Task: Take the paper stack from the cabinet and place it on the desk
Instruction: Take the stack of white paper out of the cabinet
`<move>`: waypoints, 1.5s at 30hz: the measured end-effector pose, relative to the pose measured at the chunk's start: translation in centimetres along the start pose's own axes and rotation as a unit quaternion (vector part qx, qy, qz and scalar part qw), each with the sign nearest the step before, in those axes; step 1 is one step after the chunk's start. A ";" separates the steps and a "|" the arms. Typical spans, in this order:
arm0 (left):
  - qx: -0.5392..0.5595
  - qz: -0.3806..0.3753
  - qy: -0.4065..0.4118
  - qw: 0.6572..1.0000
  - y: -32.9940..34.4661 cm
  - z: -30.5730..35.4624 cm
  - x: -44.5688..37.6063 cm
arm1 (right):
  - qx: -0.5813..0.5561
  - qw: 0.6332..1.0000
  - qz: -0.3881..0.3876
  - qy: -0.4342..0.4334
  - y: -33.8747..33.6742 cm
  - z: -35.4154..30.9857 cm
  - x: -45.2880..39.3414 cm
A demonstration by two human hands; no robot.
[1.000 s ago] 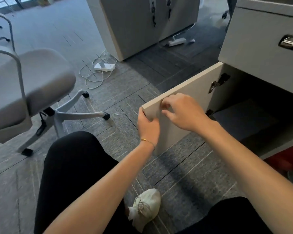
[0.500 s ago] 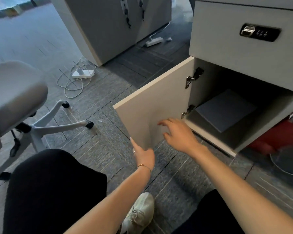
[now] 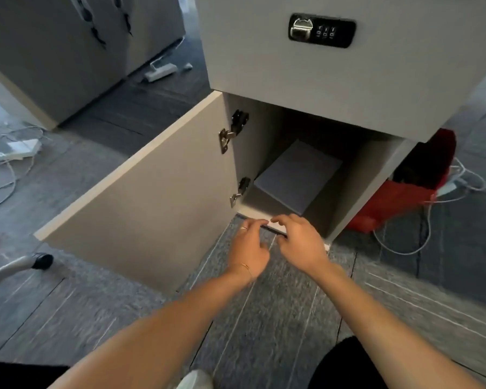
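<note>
Head view
Cabinet (image 3: 348,80): it is grey, with a number lock (image 3: 322,30) on the shut top part.
Door (image 3: 152,214): the low door is swung wide open to the left.
Paper stack (image 3: 298,175): it lies flat on the floor of the open low part, turned a bit crooked. No hand touches it.
Left hand (image 3: 249,251): it is at the front edge of the low part, fingers loose and a bit apart, holding nothing.
Right hand (image 3: 300,240): it is just beside the left hand, over the same front edge, fingers spread a little, holding nothing.
Red bag (image 3: 396,203): it sits on the floor to the right of the cabinet, with white wires (image 3: 460,181) near it.
</note>
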State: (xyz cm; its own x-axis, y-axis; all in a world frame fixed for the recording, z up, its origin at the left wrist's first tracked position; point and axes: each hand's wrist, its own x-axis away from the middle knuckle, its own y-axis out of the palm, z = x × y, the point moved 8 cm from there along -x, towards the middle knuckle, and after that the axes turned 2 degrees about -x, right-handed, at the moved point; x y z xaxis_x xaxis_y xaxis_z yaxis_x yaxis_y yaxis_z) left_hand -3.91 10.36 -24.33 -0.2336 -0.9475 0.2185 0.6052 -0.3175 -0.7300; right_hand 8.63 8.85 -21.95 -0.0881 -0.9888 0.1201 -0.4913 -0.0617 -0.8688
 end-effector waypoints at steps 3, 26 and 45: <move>-0.062 -0.020 0.042 0.997 1.0 -0.3 -3.7 | 0.049 0.998 -0.009 0.025 1.2 2.6 -3.0; -0.188 -0.103 0.112 0.970 9.5 -5.4 -9.2 | 0.167 0.974 -0.138 0.066 12.2 14.0 -3.5; -0.243 -0.169 0.053 0.954 12.3 -9.2 -12.9 | -0.591 0.677 0.115 0.423 15.2 18.2 -0.9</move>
State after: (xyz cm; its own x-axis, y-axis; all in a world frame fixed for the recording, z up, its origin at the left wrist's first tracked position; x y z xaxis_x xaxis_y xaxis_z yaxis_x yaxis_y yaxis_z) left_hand -0.46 19.00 -42.10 -0.4444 -0.7764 0.4469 0.0639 -0.5251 -0.8487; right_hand 17.01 6.37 -44.05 -0.5001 -0.4916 0.7130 -0.6864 0.7270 0.0198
